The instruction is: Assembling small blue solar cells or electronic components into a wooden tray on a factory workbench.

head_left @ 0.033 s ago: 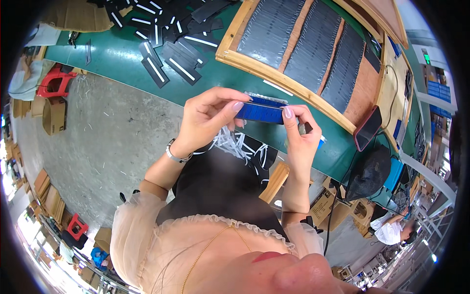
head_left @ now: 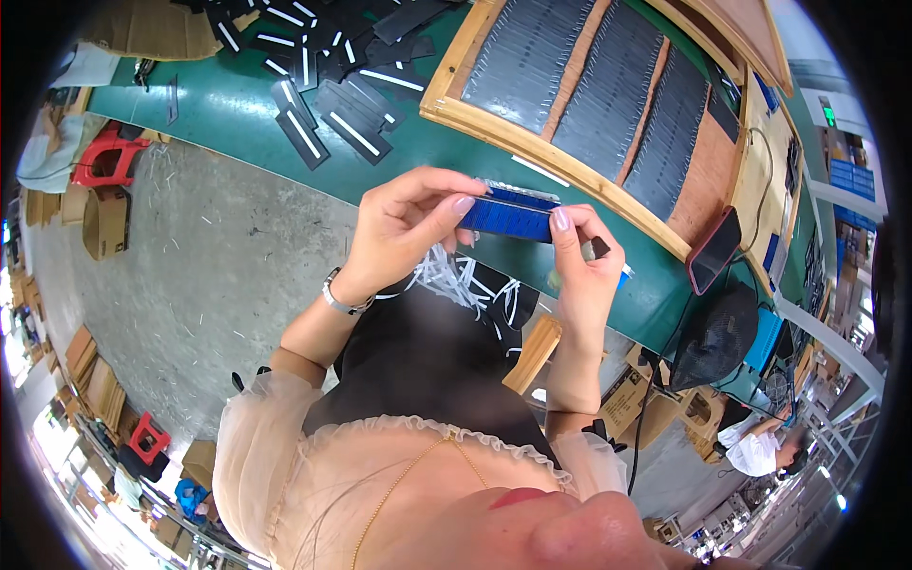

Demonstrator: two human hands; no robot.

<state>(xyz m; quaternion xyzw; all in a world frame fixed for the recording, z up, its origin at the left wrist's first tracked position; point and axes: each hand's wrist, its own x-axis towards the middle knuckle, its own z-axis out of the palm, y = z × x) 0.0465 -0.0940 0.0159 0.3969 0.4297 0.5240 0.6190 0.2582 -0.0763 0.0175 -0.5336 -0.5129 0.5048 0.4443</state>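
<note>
A small blue solar panel [head_left: 511, 220], crossed by fine dark lines, is held level over the front edge of the table. A silvery strip runs along its far edge. My left hand [head_left: 408, 223] pinches the panel's left end between thumb and fingers. At the right end, my right hand [head_left: 584, 252] grips it with the thumb on the near face and the fingers behind, partly hidden. Something small and dark shows by the curled fingers of my right hand; I cannot make out what it is. Beyond the hands, a wooden tray [head_left: 537, 144] holds rows of tightly stacked dark panels.
Black pieces with white strips [head_left: 351, 128] lie loose on the green table [head_left: 218, 90]. A phone [head_left: 712, 249] leans at the tray's right corner, near a black mesh bag [head_left: 717, 332]. White strip scraps [head_left: 451, 280] lie on my lap. A red stool [head_left: 109, 157] stands left.
</note>
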